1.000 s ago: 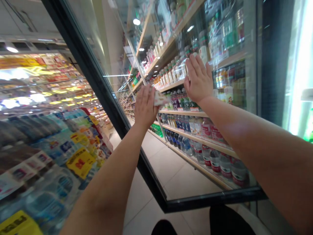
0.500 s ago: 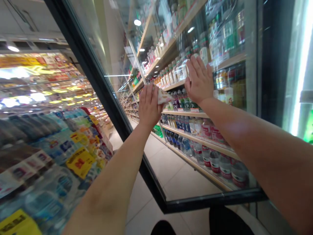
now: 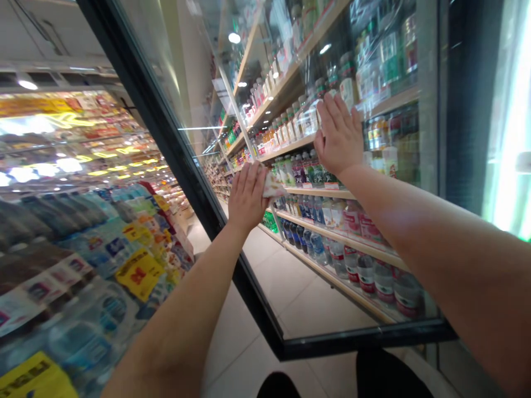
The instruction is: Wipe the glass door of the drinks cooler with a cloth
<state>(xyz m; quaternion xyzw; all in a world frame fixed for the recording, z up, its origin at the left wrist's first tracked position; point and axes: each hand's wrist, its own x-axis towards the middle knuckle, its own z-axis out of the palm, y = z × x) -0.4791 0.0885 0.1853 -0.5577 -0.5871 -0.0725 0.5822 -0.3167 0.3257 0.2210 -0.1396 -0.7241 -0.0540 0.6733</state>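
Note:
A large glass door (image 3: 332, 309) with a black frame stands swung open in front of me. My left hand (image 3: 248, 193) presses a crumpled white cloth with brownish marks (image 3: 272, 186) against the glass, near the middle of the pane. Its fingers point upward over the cloth, part of which is hidden under them. Higher and to the right, my right hand (image 3: 339, 132) lies on the same pane with fingers extended. I cannot make out anything held under that palm.
Through the pane show shelves of bottled drinks (image 3: 367, 273) along a tiled aisle (image 3: 286, 271). At left stand stacked packs of bottled water (image 3: 83, 331) with yellow signs (image 3: 139, 273). A bright light strip (image 3: 508, 121) runs along the right. My dark-clad legs show at the bottom.
My left hand has slid down and slightly left over the glass, taking the cloth along. My right hand stays at about the same spot on the pane.

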